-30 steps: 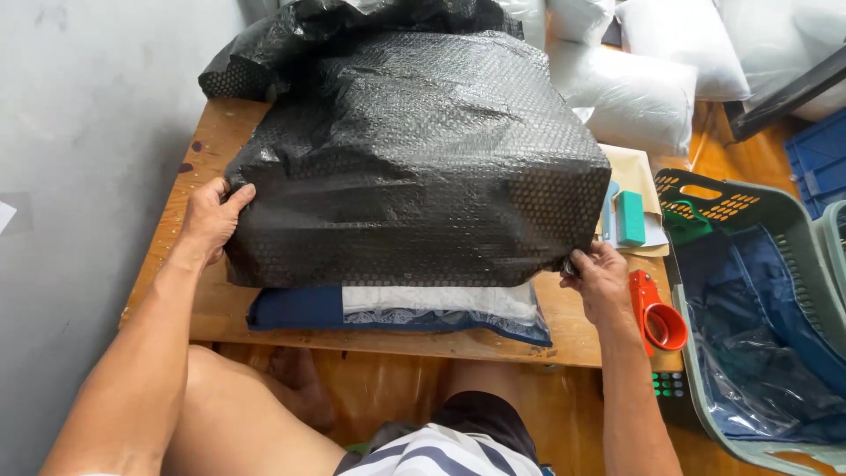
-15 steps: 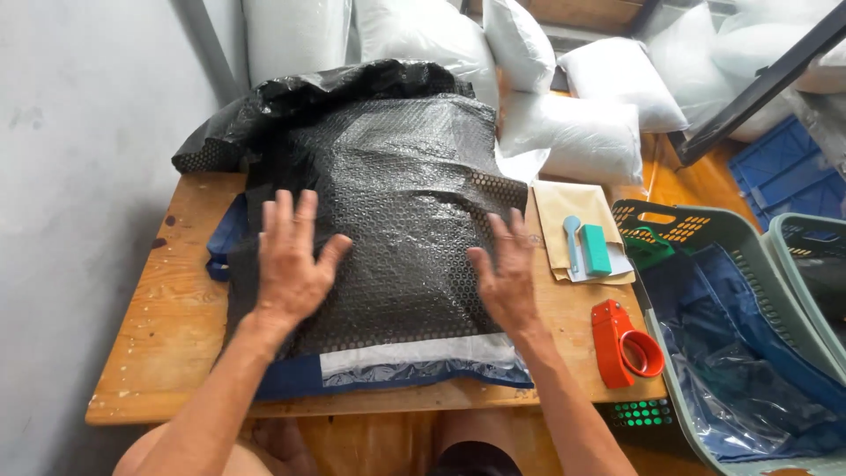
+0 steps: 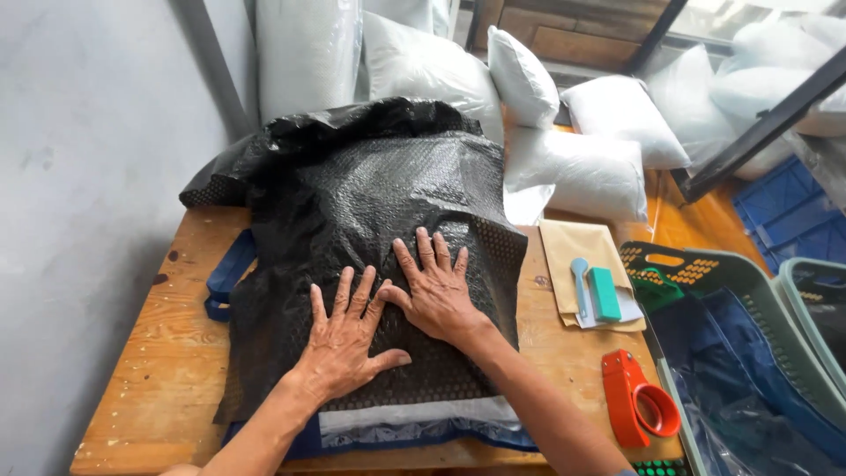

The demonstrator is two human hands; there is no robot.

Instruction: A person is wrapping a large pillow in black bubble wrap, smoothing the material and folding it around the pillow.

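A black bubble-wrap sheet [image 3: 352,189] lies draped over a flat navy and white package [image 3: 414,423] on a wooden table [image 3: 154,353]. My left hand [image 3: 344,339] presses flat on the sheet near its front, fingers spread. My right hand [image 3: 434,291] presses flat beside it, a little farther back, thumbs almost touching. Neither hand grips anything. A navy strap [image 3: 225,278] of the package sticks out at the sheet's left edge.
A red tape dispenser [image 3: 639,401] lies at the table's right front. Behind it a brown envelope [image 3: 573,251] carries a teal block [image 3: 604,293] and a blue tool. Green baskets [image 3: 705,264] with blue fabric stand to the right. White pillows [image 3: 582,172] pile up behind.
I let go of the sheet's front corners and laid the sheet down over the package. Both hands then slid from apart on the sheet to the middle, side by side.
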